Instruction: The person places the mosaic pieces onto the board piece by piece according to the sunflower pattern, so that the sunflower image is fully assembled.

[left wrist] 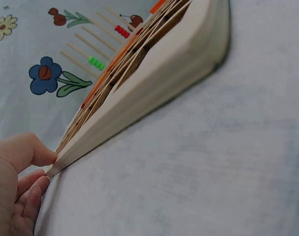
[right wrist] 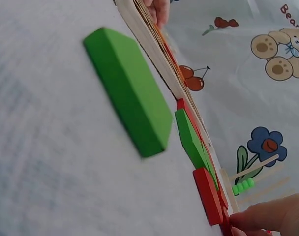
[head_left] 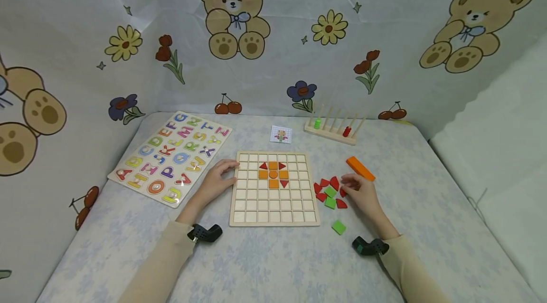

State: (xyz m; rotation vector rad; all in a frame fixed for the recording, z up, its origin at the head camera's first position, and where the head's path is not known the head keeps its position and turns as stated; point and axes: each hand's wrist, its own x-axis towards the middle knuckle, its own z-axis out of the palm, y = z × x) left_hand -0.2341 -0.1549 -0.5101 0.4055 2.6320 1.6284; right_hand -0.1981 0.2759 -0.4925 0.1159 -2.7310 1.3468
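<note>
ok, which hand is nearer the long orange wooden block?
Right. The right hand lies just below-left of the long orange wooden block; the left hand rests at the gridded wooden board's far edge.

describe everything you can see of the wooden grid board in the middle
The wooden grid board is a pale, square tray of small square cells, lying flat on the cloth-covered table. Orange squares, an orange round piece and red triangles fill cells near its upper middle; the other cells are bare. The left hand touches its left edge with its fingers. Loose red and green pieces lie to its right.

Bear-and-flower printed cloth [head_left: 299, 56] backs a pale floral-covered table [head_left: 278, 265].
</note>
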